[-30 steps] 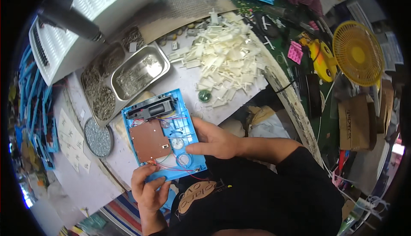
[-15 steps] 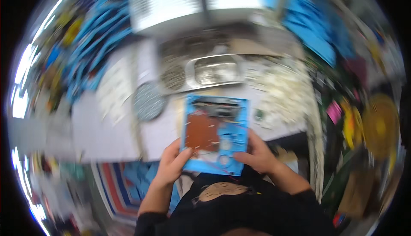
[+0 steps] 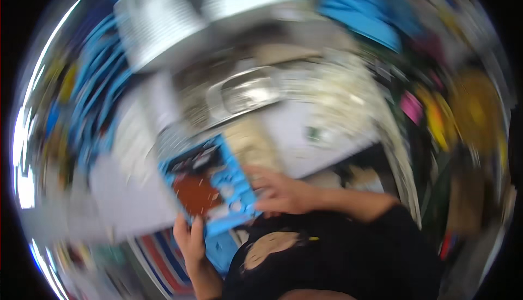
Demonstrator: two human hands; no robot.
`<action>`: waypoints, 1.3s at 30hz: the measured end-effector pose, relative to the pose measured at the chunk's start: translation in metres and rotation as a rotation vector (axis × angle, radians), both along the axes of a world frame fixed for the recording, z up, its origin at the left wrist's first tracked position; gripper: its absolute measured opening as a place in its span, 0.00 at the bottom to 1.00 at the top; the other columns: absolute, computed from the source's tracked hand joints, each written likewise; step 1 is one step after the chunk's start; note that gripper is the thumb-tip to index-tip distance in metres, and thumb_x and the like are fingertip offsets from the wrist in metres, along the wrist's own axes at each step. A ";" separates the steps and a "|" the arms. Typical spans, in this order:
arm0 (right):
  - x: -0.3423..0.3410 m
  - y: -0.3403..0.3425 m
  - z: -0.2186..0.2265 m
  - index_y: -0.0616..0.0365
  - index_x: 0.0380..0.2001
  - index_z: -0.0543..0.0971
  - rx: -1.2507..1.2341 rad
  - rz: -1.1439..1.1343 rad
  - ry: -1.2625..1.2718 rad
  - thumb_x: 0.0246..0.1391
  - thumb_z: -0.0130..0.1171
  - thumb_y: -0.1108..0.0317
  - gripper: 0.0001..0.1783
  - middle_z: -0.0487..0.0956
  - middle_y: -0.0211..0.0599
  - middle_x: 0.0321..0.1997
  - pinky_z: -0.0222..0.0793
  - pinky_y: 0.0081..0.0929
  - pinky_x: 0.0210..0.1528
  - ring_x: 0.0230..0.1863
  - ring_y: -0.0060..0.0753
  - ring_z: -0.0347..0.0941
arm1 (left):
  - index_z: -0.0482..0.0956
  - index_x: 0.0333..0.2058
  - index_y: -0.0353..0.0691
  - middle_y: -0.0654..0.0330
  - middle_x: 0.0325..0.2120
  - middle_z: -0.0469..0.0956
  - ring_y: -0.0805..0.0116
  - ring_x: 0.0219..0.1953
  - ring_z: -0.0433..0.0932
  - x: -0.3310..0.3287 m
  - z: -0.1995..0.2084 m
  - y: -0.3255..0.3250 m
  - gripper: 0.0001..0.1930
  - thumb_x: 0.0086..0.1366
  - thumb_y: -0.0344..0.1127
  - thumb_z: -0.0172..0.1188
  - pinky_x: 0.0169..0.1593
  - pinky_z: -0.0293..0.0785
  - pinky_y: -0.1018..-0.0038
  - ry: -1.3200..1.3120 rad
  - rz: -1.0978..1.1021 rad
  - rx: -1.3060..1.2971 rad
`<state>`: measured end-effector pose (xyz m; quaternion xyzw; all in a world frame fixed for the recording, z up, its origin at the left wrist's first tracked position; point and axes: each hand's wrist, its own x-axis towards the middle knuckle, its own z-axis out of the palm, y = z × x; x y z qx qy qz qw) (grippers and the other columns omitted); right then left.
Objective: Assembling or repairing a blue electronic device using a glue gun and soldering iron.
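Observation:
A blue plastic casing lies open side up in front of me, tilted counter-clockwise. Inside it sit a brown circuit board, a black part along the far end and some thin wires. My left hand grips the casing's near left corner, thumb on top. At the right edge, my right hand has its fingers bent against the side; motion blurs the fingertips.
Beyond the casing stands a metal tray with small parts. White pieces are heaped at the right, with a small green part nearby. A large white ridged box stands at the back. Blue casings are stacked far left.
The casing has shifted left in view and turned counter-clockwise, along with both hands. My right hand's fingers now show more at its edge. The whole view has tilted too.

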<state>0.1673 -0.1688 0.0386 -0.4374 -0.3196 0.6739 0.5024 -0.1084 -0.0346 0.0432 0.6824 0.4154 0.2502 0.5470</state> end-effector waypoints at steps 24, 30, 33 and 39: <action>0.082 -0.570 0.032 0.60 0.55 0.79 -1.055 -1.428 -0.546 0.51 0.69 0.64 0.27 0.83 0.40 0.51 0.81 0.36 0.49 0.46 0.38 0.83 | 0.75 0.56 0.28 0.51 0.43 0.81 0.68 0.41 0.79 0.119 0.003 -0.037 0.19 0.69 0.29 0.58 0.49 0.75 0.72 -0.191 -0.823 -0.061; 0.111 -0.468 0.075 0.62 0.43 0.82 -1.388 -0.908 -1.681 0.52 0.66 0.56 0.22 0.82 0.55 0.42 0.73 0.51 0.48 0.45 0.60 0.78 | 0.80 0.50 0.29 0.53 0.38 0.83 0.67 0.38 0.82 0.090 -0.001 -0.006 0.15 0.65 0.26 0.62 0.45 0.78 0.72 -0.110 -0.601 -0.011; 0.091 -0.341 0.129 0.65 0.44 0.81 -0.818 -0.925 -1.022 0.55 0.64 0.72 0.13 0.82 0.41 0.32 0.76 0.30 0.42 0.37 0.29 0.80 | 0.81 0.50 0.33 0.53 0.39 0.83 0.65 0.39 0.83 0.097 0.005 0.015 0.15 0.64 0.29 0.64 0.43 0.78 0.73 -0.094 -0.626 0.247; 0.074 -0.184 0.102 0.66 0.52 0.80 -0.256 -0.305 -1.044 0.43 0.69 0.75 0.28 0.86 0.45 0.35 0.78 0.25 0.37 0.33 0.30 0.83 | 0.82 0.49 0.34 0.56 0.37 0.84 0.70 0.36 0.83 0.053 0.011 0.092 0.14 0.66 0.30 0.63 0.38 0.78 0.75 0.042 -0.262 0.412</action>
